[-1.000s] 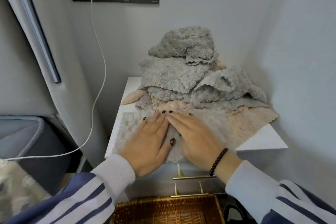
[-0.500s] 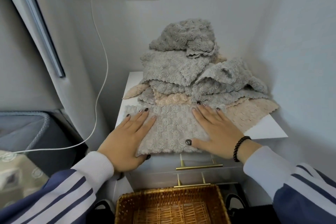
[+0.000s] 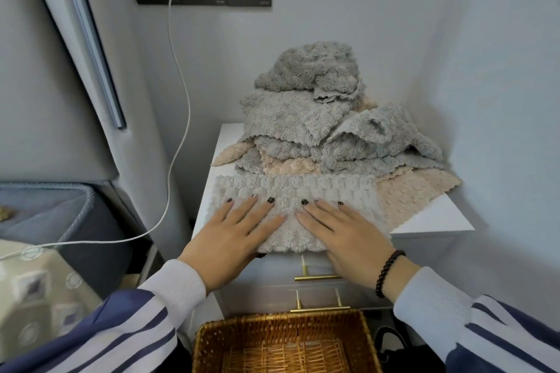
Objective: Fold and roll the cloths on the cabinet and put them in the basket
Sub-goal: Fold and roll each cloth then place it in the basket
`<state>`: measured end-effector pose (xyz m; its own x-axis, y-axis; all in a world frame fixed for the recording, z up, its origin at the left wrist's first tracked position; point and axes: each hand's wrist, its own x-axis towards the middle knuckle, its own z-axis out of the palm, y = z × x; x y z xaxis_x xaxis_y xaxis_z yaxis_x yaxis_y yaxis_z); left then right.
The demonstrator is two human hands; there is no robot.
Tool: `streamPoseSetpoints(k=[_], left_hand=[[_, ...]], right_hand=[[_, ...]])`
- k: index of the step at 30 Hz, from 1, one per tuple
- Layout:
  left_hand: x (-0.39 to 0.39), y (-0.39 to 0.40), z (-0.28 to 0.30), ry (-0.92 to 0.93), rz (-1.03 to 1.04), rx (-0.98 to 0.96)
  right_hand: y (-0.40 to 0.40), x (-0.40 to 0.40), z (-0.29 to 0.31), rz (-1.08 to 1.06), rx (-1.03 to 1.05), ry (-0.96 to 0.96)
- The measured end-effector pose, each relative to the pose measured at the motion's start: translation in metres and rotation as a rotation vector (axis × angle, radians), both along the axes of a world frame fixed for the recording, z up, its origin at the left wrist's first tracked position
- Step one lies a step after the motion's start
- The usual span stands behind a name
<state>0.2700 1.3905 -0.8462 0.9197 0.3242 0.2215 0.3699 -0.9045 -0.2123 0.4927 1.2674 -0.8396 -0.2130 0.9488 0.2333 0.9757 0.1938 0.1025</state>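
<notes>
A pale grey fluffy cloth (image 3: 291, 191) lies flat at the front of the white cabinet (image 3: 436, 221). My left hand (image 3: 233, 236) presses palm-down on its left part, fingers spread. My right hand (image 3: 342, 233) presses flat on its right part, close beside the left. Behind the cloth rises a heap of grey cloths (image 3: 303, 112) and peach cloths (image 3: 415, 194). The wicker basket (image 3: 285, 342) stands on the floor below the cabinet's front, with no cloths seen in it.
The cabinet sits in a corner with walls behind and to the right. Its drawers carry gold handles (image 3: 318, 277). A white charger cable (image 3: 178, 100) hangs from a wall socket at the left. A grey-blue upholstered seat (image 3: 45, 209) stands at the left.
My hands were together, slid apart to the cloth's ends, and are back close together at its middle. The cloth now lies flatter and smoother.
</notes>
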Motion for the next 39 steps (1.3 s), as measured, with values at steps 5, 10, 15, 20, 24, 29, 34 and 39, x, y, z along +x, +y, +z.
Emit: streamPoseSetpoints(k=[5, 10, 15, 20, 24, 29, 34, 39], left_hand=[[-0.017, 0.011, 0.004, -0.129, -0.115, 0.010], [-0.034, 0.021, 0.036, -0.358, 0.075, -0.647], [-0.014, 0.024, 0.080, -0.982, 0.155, -1.096], [0.017, 0.017, 0.089, -1.251, 0.326, -1.461], [0.040, 0.018, 0.083, -1.237, 0.436, -1.232], [0.052, 0.010, 0.091, -1.221, 0.393, -1.131], [0.072, -0.018, 0.100, -1.155, 0.274, -1.142], [0.085, -0.040, 0.098, -1.073, 0.150, -1.230]], right_hand=[[-0.009, 0.023, 0.037, -0.058, -0.085, 0.200], [-0.013, 0.054, 0.074, -0.276, -0.132, 0.659], [-0.017, 0.076, 0.099, -0.415, 0.251, 1.218], [-0.009, 0.078, 0.085, -0.509, 0.351, 1.388], [0.000, 0.071, 0.073, -0.635, 0.514, 0.937], [-0.001, 0.063, 0.090, -0.643, 0.696, 0.919], [-0.004, 0.018, 0.106, -0.471, 0.651, 1.047], [-0.005, -0.016, 0.103, -0.286, 0.572, 1.049]])
